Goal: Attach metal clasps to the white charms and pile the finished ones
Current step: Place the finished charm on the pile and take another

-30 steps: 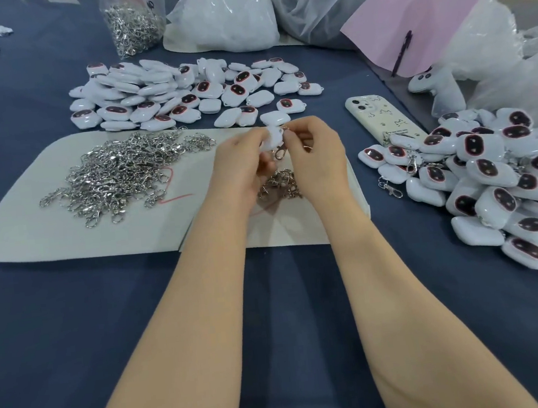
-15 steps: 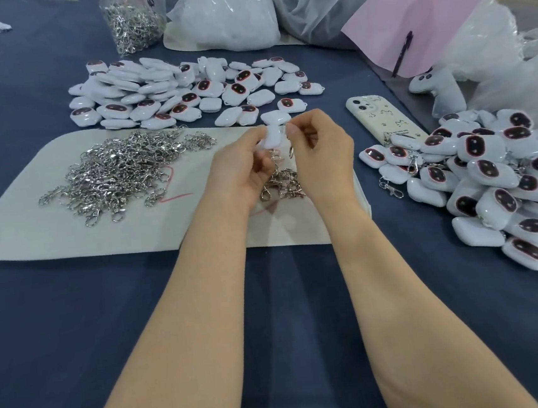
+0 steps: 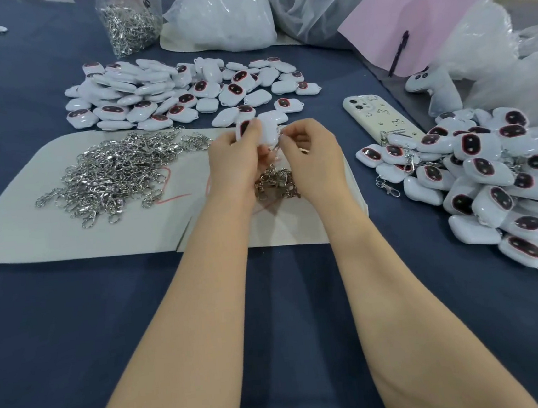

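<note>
Two hands, the left hand (image 3: 234, 164) and right hand (image 3: 314, 158), pinch one white charm (image 3: 269, 131) between curled fingertips above the pale mat (image 3: 34, 233). Loose clasps (image 3: 275, 183) lie beneath, and the finished pile (image 3: 489, 182) is well to the right.

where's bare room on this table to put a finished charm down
Free: the near strip of the pale felt mat below the heap of silver metal clasps, and the blue tablecloth in front of it. Crowded: the far spread of white charms, and the right side with the white phone and clasped-charm pile.
</note>
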The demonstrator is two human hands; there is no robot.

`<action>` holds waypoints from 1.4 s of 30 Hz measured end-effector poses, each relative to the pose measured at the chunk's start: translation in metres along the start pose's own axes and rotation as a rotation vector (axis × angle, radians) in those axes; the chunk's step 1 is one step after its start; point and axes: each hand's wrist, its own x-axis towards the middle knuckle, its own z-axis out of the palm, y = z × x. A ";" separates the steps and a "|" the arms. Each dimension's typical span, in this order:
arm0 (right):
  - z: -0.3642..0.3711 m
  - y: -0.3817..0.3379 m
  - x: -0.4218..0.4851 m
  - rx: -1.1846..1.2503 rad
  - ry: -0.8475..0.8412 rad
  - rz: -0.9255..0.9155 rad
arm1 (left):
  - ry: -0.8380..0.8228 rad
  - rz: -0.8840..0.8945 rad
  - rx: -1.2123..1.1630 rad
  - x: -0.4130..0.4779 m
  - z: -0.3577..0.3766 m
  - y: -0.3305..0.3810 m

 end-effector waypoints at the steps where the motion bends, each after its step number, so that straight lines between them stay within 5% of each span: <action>1: 0.000 0.000 0.000 0.038 0.022 0.000 | -0.012 -0.099 -0.099 0.000 -0.001 0.001; 7: 0.003 -0.003 0.000 0.180 0.092 0.010 | -0.050 -0.231 -0.230 -0.002 -0.002 0.001; 11: 0.002 -0.003 0.003 0.484 0.055 0.131 | -0.065 -0.265 -0.294 -0.001 -0.005 0.005; 18: 0.000 -0.004 0.002 0.344 0.030 0.077 | -0.086 -0.310 -0.358 0.000 -0.009 0.007; 32: -0.009 -0.003 0.001 -0.153 -0.113 -0.046 | -0.108 0.452 0.419 0.004 -0.008 0.003; 37: -0.008 0.001 0.002 -0.183 -0.087 -0.002 | -0.089 0.519 0.506 0.003 -0.004 -0.002; 42: -0.012 0.000 0.005 -0.060 -0.011 0.082 | -0.049 0.373 0.402 0.000 0.002 0.000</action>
